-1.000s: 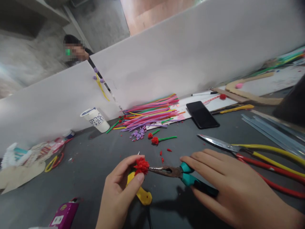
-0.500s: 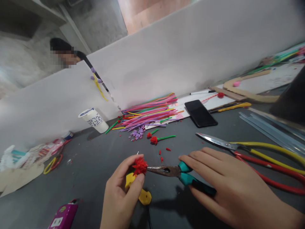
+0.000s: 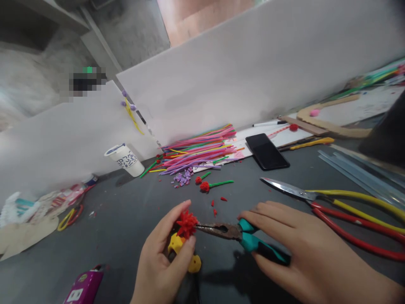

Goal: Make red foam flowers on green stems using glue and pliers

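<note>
L hand (image 3: 161, 257) half-curled, holding red flower (image 3: 186, 223); R hand (image 3: 300, 238) wrapped on teal-hdl pliers (image 3: 232, 232), tips at flower.

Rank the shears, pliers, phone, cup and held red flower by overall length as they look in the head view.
Largest to smallest:
1. Shears
2. Pliers
3. Phone and cup, too alike to rank
4. Held red flower
</note>
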{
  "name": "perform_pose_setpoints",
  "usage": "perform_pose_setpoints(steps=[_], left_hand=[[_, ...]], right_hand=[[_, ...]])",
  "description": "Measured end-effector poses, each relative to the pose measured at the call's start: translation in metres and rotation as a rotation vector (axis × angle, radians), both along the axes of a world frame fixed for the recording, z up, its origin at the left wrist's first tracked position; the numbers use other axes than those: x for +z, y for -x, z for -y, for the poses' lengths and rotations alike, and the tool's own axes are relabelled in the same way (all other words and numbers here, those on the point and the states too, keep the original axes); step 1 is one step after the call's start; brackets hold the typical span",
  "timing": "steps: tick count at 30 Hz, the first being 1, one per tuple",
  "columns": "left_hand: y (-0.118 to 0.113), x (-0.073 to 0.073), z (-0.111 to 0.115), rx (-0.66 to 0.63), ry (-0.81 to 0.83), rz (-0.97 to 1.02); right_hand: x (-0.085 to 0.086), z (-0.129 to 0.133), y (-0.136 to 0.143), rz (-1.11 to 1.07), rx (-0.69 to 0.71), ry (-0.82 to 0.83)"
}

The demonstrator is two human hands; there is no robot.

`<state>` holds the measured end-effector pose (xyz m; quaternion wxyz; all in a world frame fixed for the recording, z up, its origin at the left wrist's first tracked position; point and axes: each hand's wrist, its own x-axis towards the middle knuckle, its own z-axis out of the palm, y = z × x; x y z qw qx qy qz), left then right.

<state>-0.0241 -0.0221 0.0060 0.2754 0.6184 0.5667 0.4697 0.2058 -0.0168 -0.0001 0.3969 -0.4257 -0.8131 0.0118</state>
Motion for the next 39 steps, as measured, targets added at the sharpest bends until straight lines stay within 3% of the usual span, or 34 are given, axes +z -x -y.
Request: perform_pose_setpoints(steps=[6, 11, 15, 19, 22, 28, 34, 39], left_hand=[[0.003, 0.011, -0.002, -0.049, 0.105, 0.150], [0.008, 0.012, -0.003, -0.082, 0.060, 0.113], [0.008, 0.014, -0.002, -0.128, 0.139, 0.211], [0.003, 0.018, -0.003, -0.064, 0.106, 0.119], [-0.002, 0.019, -0.005, -0.072, 0.133, 0.164], [-0.002, 0.021, -0.009, -0.074, 0.227, 0.303], [0.007, 0.026, -0.013, -0.187, 0.448, 0.462], [0.011, 0.028, -0.016, -0.293, 0.507, 0.483]], right_hand=[[0.003, -0.002, -0.002, -0.017, 0.010, -0.010], [0.000, -0.002, -0.005, 0.033, 0.001, -0.068], [0.002, -0.001, -0.006, 0.076, 0.008, -0.144], [0.005, -0.001, -0.005, 0.102, 0.014, -0.162], [0.004, 0.000, -0.004, 0.098, 0.025, -0.130], [0.007, 0.001, -0.005, 0.021, 0.064, 0.131], [0.014, 0.000, -0.005, 0.032, 0.171, 0.434], [0.018, -0.002, -0.007, 0.101, 0.258, 0.583]])
